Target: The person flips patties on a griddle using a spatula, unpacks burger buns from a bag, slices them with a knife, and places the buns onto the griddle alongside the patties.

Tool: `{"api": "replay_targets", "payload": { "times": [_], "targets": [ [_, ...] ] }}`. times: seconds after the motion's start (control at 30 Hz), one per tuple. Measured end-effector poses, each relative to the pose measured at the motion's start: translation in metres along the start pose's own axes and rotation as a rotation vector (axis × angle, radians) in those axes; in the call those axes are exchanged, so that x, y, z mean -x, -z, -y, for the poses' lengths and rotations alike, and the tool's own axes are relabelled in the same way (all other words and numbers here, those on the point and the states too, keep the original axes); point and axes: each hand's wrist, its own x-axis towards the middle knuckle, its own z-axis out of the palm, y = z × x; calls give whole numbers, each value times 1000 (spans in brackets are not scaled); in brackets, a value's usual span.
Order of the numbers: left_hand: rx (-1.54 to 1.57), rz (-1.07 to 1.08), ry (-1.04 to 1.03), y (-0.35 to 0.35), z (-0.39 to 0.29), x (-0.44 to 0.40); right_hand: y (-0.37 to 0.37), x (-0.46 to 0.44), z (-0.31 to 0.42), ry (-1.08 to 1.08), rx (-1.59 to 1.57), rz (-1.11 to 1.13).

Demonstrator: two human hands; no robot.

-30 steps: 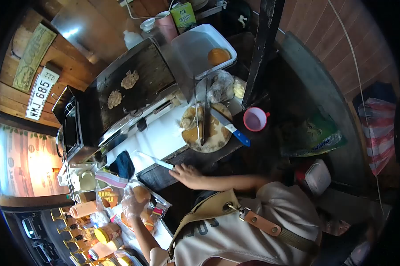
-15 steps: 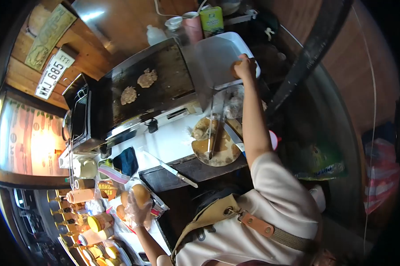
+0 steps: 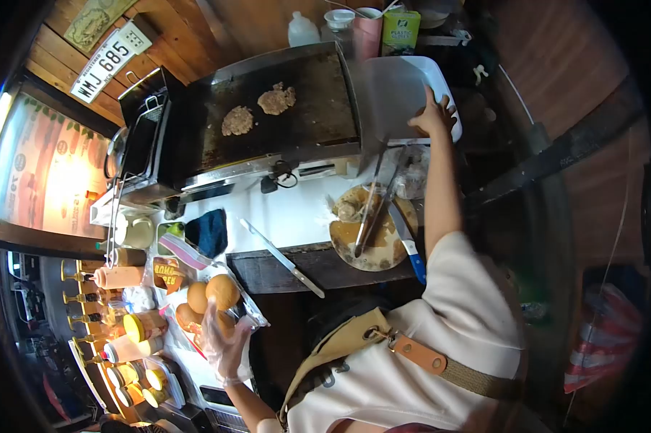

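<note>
My left hand point(image 3: 224, 350), in a clear plastic glove, is at the buns with its fingers apart. A round brown bun point(image 3: 223, 291) lies just beyond its fingertips, beside another bun point(image 3: 195, 296). One more bun shows partly between the fingers and thumb; I cannot make out a firm grip on it. Over the right side of a white plastic tub point(image 3: 405, 65), my bare right hand point(image 3: 435, 119) has its fingers spread and nothing visible in it. Two meat patties, one nearer point(image 3: 237, 121) and one farther point(image 3: 276, 99), lie on the griddle point(image 3: 315, 94).
Tongs point(image 3: 372, 202) and a blue-handled knife point(image 3: 410, 249) lie across a round board point(image 3: 376, 260). A white-handled knife point(image 3: 282, 260) rests at the counter edge. Sauce bottles point(image 3: 116, 278) and yellow-lidded jars point(image 3: 141, 326) stand at the left. A dark cloth point(image 3: 206, 231) lies near the buns.
My right hand has spread its fingers and no longer shows the round brown thing it held over the tub. My left hand has shifted slightly at the buns. The view has turned.
</note>
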Motion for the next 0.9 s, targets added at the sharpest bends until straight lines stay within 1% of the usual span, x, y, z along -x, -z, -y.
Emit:
{"api": "replay_targets", "payload": {
  "times": [0.03, 0.1, 0.17, 0.2, 0.23, 0.3, 0.33, 0.37, 0.43, 0.5, 0.53, 0.57, 0.6, 0.63, 0.67, 0.7, 0.73, 0.77, 0.83, 0.87, 0.9],
  "targets": [
    [139, 74, -67, 3, -26, -15, 19, 29, 6, 52, -85, -152],
    [277, 143, -234, 2, -120, -42, 41, 84, 6, 385, -416, -649],
    [139, 459, -542, -8, -179, -80, 72, 148, 2, 583, -675, -696],
    [268, 476, -654, -24, -207, -95, 74, 179, -9, 669, -763, -659],
    [398, 492, -764, -45, -232, -110, 77, 201, -26, 938, -797, -754],
    [592, 646, -729, -112, -265, -158, 87, 245, -59, 1138, -801, -663],
    [427, 382, -874, -124, -296, -175, 93, 259, -76, 1130, -805, -599],
    [332, 246, -953, -186, -315, -212, 98, 272, -93, 1121, -809, -536],
    [167, 427, -749, -232, -380, -253, 105, 289, -129, 922, -684, -494],
    [186, 477, -502, -247, -420, -262, 106, 309, -162, 623, -559, -505],
    [200, 464, -497, -267, -431, -272, 106, 314, -177, 540, -477, -577],
    [137, 506, -446, -297, -434, -285, 105, 319, -192, 456, -402, -645],
    [70, 547, -389, -315, -435, -294, 105, 324, -211, 432, -307, -659],
    [141, 596, -376, -307, -436, -287, 105, 328, -229, 406, -217, -667],
    [264, 802, -361, -338, -431, -303, 105, 331, -239, 358, -225, -687],
    [392, 1008, -340, -352, -425, -311, 105, 334, -248, 307, -234, -704],
    [402, 1005, -315, -367, -423, -316, 102, 338, -255, 217, -261, -694],
    [398, 973, -298, -365, -422, -314, 103, 340, -261, 226, -274, -681],
    [398, 938, -276, -357, -425, -313, 107, 339, -267, 201, -98, -686],
    [408, 932, -264, -355, -424, -312, 106, 338, -266, 155, -226, -665],
    [416, 928, -258, -354, -424, -311, 105, 338, -269, 166, -232, -661]
  ]
}}
